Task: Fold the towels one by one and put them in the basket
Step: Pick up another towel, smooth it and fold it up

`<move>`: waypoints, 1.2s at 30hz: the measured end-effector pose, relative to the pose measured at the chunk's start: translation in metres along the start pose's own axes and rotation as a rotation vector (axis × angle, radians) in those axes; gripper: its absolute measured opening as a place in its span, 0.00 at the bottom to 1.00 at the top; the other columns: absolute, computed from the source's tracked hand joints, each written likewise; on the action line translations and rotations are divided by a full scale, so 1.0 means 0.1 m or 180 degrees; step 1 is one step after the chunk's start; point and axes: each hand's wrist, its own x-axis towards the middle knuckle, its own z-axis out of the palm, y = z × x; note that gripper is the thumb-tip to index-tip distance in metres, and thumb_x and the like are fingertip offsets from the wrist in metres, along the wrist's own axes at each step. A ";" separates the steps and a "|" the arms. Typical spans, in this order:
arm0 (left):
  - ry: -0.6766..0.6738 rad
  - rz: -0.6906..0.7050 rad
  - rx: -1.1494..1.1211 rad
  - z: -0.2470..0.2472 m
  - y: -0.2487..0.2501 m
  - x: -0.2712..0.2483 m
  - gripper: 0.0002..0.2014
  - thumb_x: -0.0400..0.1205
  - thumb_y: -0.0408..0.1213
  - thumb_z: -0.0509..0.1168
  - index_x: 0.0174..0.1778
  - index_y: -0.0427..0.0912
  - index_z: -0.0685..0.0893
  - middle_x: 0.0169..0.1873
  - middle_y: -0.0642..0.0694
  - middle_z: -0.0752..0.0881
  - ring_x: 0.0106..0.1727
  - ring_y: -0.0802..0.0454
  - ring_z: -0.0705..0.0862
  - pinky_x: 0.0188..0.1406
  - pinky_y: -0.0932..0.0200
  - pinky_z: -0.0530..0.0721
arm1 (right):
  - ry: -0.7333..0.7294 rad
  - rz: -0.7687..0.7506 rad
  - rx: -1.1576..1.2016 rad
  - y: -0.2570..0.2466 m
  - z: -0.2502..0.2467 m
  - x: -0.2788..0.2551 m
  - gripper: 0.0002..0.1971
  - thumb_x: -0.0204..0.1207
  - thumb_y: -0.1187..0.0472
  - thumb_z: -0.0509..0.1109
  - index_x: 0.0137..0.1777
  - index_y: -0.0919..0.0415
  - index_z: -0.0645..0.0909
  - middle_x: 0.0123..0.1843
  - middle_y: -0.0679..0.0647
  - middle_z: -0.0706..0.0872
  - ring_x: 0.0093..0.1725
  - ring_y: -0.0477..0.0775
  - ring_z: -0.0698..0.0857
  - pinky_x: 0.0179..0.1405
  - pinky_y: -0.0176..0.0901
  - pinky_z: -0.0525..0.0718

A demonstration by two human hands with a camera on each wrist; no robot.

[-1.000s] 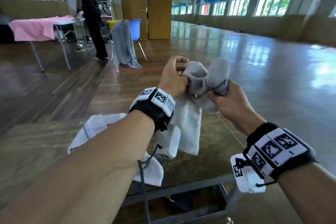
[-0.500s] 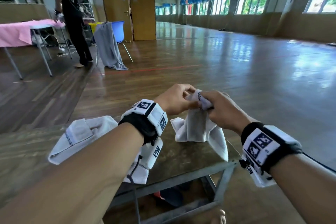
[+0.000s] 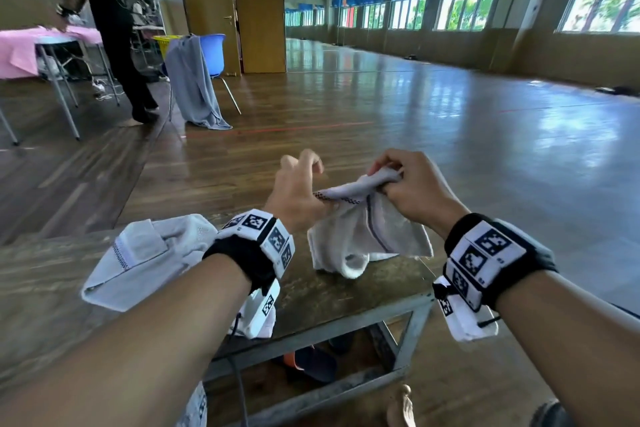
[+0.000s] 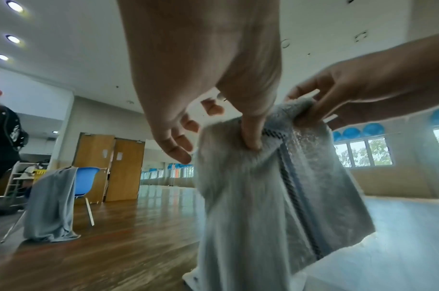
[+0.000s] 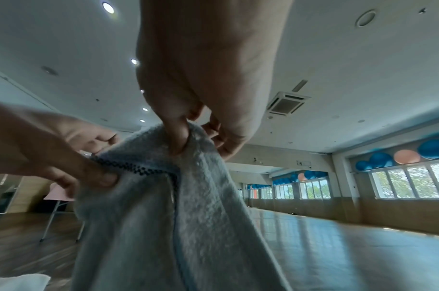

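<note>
A person in black clothes (image 3: 110, 28) stands at a table draped in a pink cloth (image 3: 20, 52) at the far left of the hall. Beside them a blue chair (image 3: 213, 54) carries a grey cloth (image 3: 194, 87) that hangs down to the wooden floor (image 3: 381, 121). Behind the chair stand closed wooden doors (image 3: 256, 7). Windows (image 3: 464, 12) line the right wall, with blue and orange balls (image 5: 407, 156) painted above them. Round lights (image 4: 13, 39) dot the ceiling.
</note>
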 end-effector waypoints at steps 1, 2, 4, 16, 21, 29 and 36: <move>-0.0278 0.0075 -0.0040 -0.02 0.05 -0.01 0.32 0.63 0.52 0.78 0.60 0.53 0.74 0.59 0.43 0.72 0.61 0.46 0.75 0.60 0.49 0.79 | -0.0101 -0.0142 0.0088 -0.07 0.03 0.00 0.15 0.64 0.75 0.74 0.39 0.53 0.89 0.35 0.45 0.90 0.39 0.42 0.87 0.38 0.39 0.82; -0.0533 0.0205 -0.0107 -0.04 0.09 -0.01 0.35 0.64 0.50 0.79 0.66 0.55 0.74 0.63 0.42 0.72 0.67 0.43 0.74 0.66 0.45 0.77 | -0.0211 -0.0269 0.0138 -0.13 0.06 0.00 0.15 0.64 0.76 0.73 0.40 0.54 0.90 0.37 0.45 0.91 0.39 0.41 0.87 0.40 0.40 0.84; -0.0708 0.0502 -0.0272 -0.05 0.20 -0.01 0.28 0.69 0.40 0.81 0.65 0.44 0.82 0.60 0.38 0.81 0.63 0.41 0.80 0.65 0.42 0.80 | -0.0373 -0.0488 0.0211 -0.23 0.12 0.00 0.16 0.64 0.77 0.73 0.44 0.56 0.90 0.40 0.45 0.92 0.42 0.43 0.88 0.42 0.40 0.85; 0.0568 0.0155 0.0453 -0.48 0.03 -0.11 0.21 0.69 0.35 0.71 0.20 0.45 0.63 0.18 0.53 0.67 0.24 0.51 0.66 0.27 0.55 0.64 | -0.1324 0.0097 -0.0649 0.03 0.16 -0.11 0.12 0.75 0.56 0.79 0.46 0.65 0.86 0.45 0.65 0.90 0.44 0.59 0.87 0.48 0.61 0.83; 0.0552 -0.0324 0.0522 -0.61 -0.13 -0.21 0.12 0.75 0.43 0.66 0.33 0.44 0.70 0.25 0.51 0.75 0.28 0.52 0.73 0.26 0.55 0.68 | 0.0420 0.0189 -0.0565 0.18 0.07 -0.20 0.05 0.76 0.51 0.74 0.44 0.49 0.81 0.37 0.43 0.86 0.38 0.49 0.84 0.35 0.45 0.74; -0.0254 -0.0633 0.0058 -0.35 -0.49 -0.26 0.11 0.79 0.27 0.63 0.35 0.45 0.71 0.29 0.51 0.74 0.32 0.53 0.71 0.30 0.61 0.70 | -0.1612 0.0386 -0.0595 0.77 0.01 -0.37 0.14 0.79 0.70 0.72 0.32 0.59 0.82 0.28 0.48 0.80 0.32 0.53 0.80 0.33 0.46 0.79; -0.1484 -0.1277 0.0455 0.35 -0.89 -0.22 0.16 0.80 0.43 0.72 0.33 0.46 0.72 0.29 0.51 0.75 0.32 0.53 0.71 0.32 0.56 0.68 | -0.1550 0.0820 -0.1218 1.27 0.32 -0.29 0.18 0.73 0.67 0.72 0.23 0.58 0.73 0.24 0.52 0.75 0.27 0.53 0.73 0.26 0.44 0.71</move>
